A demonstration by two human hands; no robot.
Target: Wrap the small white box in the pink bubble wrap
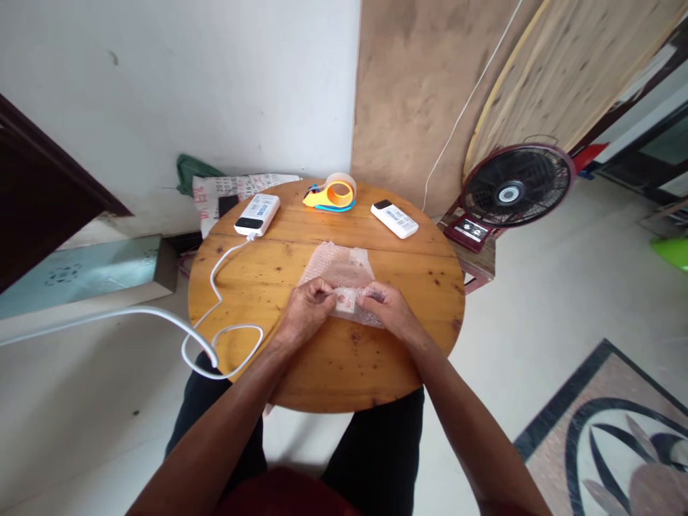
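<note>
A sheet of clear bubble wrap (344,265) lies on the round wooden table (419,287), with its near edge folded over a small pale object (345,301). My left hand (305,309) pinches the wrap at the object's left side. My right hand (388,308) presses the wrap at its right side. Both hands rest on the tabletop, close together. What the small object is cannot be told.
At the table's far side lie a white power bank (258,214) with a white cable (215,287) looping off the left edge, a yellow tape dispenser (333,194) and a white remote (394,218). A dark red fan (510,190) stands to the right.
</note>
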